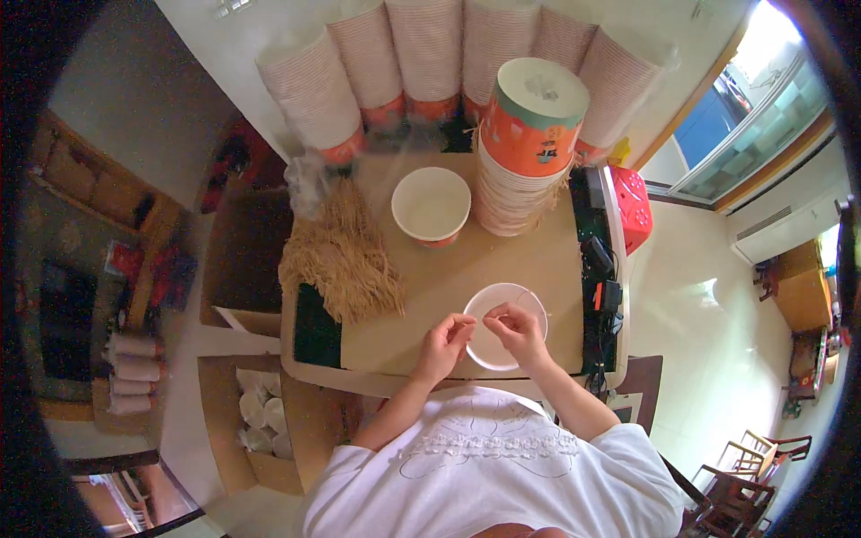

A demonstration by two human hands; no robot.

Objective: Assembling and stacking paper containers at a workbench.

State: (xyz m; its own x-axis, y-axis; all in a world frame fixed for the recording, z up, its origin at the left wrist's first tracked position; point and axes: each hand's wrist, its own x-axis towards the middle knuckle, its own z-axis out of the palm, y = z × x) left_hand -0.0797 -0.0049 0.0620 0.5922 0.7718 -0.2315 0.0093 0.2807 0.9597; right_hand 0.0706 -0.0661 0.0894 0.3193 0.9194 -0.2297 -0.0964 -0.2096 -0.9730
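Observation:
A white paper bucket point(489, 350) stands near the table's front edge, its open mouth facing up. Over its left rim, my left hand point(443, 345) has thumb and fingers pinched together. My right hand point(520, 330) makes a similar pinch above the bucket's mouth, a short gap from the left. Whatever lies between the fingertips is too small to make out. A thin pale strand point(529, 293) curves at the bucket's far right rim. Beyond, a second open paper bucket point(430, 204) stands upright. A heap of tan fibre strings point(345, 255) lies to the left.
A tall stack of upside-down orange-and-white buckets point(534, 148) rises at the back right. Several wrapped bucket stacks point(426, 54) line the wall. Black adapters and cables point(603, 291) run along the right edge. A cardboard box point(260, 421) with white items stands at lower left.

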